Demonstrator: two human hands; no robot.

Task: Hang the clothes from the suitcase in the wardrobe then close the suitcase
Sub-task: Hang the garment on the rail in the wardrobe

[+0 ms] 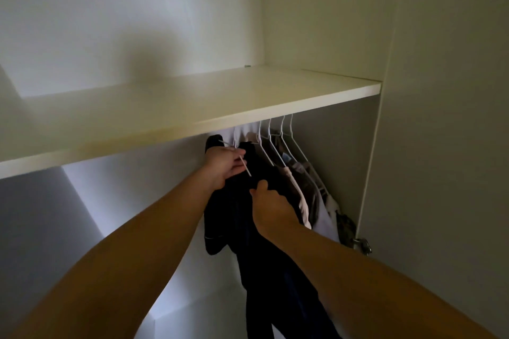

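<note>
White laminate wardrobe interior [115, 22], viewed from the head camera: back wall and right side panel enclose a dim compartment. A broad cream shelf board [192, 107] crosses the view; its front edge hides the rail, so only the necks of the hangers show below it. Left of the clothes the compartment stands open down to the lit floor. A long dark garment [259, 242] hangs lowest and nearest, just left of the row. To its right, pale and brown garments on white wire hangers [283, 146] are packed touching one another, up against the side panel. A metal door hinge [362, 245] sits at the panel's lower edge, just beside the outermost garment. The left hand [224, 166] is closed around the thin white hanger [243, 164] carrying the dark garment. The right hand [271, 208] pinches the dark cloth between thumb and fingers, just below the left. No suitcase is in view.
</note>
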